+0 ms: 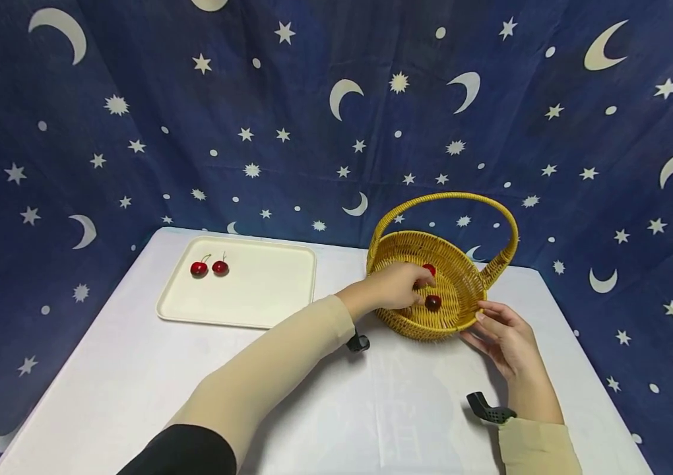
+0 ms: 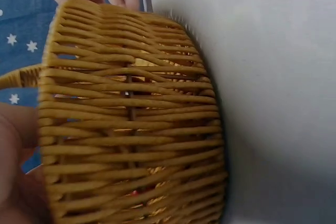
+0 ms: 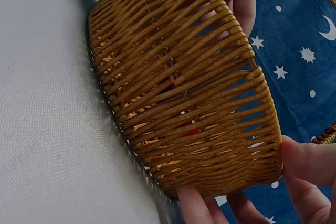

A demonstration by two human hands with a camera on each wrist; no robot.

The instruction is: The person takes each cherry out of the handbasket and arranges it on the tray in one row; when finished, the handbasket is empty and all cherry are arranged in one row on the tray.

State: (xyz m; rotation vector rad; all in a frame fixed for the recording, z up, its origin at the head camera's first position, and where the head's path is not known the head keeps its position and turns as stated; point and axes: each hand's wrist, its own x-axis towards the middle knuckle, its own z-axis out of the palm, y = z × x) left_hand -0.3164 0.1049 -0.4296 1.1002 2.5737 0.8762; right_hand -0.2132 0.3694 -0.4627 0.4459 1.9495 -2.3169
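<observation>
A yellow woven basket (image 1: 473, 290) with a tall hoop handle stands on the white table. My left hand (image 1: 398, 285) reaches over its near left rim, fingers bent down inside. Two dark red cherries are in the basket: one cherry (image 1: 433, 303) lies just right of the thumb, another cherry (image 1: 429, 269) is partly covered by the fingers. Whether anything is between finger and thumb is hidden. My right hand (image 1: 505, 336) grips the basket's right rim; in the right wrist view its thumb (image 3: 307, 161) is at the rim and fingers are against the woven side.
Left on the table is a cream rectangular tray (image 1: 253, 290) holding two cherries with stems, one cherry (image 1: 198, 269) beside another cherry (image 1: 220, 268). A blue cloth (image 1: 301, 119) with moons and stars hangs close behind the table. The basket's handle (image 1: 449, 196) arches above the left hand.
</observation>
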